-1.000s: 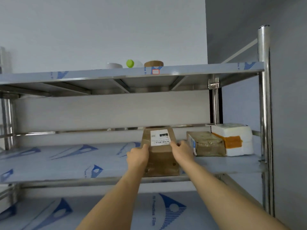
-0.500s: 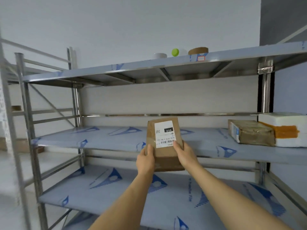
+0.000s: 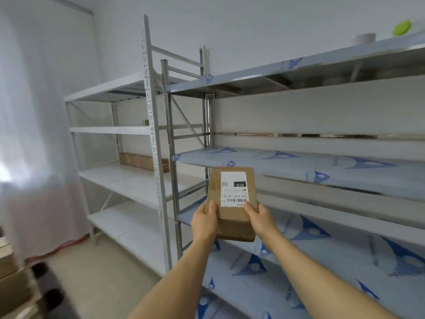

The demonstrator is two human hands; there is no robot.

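1. A brown parcel (image 3: 232,203) stands upright in mid-air, long axis vertical, its white label (image 3: 234,188) facing the camera upside down.
2. The left hand (image 3: 204,221) grips its lower left edge, the right hand (image 3: 259,218) its lower right edge.
3. It hangs in front of the steel shelf (image 3: 322,166), apart from it, with open floor (image 3: 103,268) to the left.
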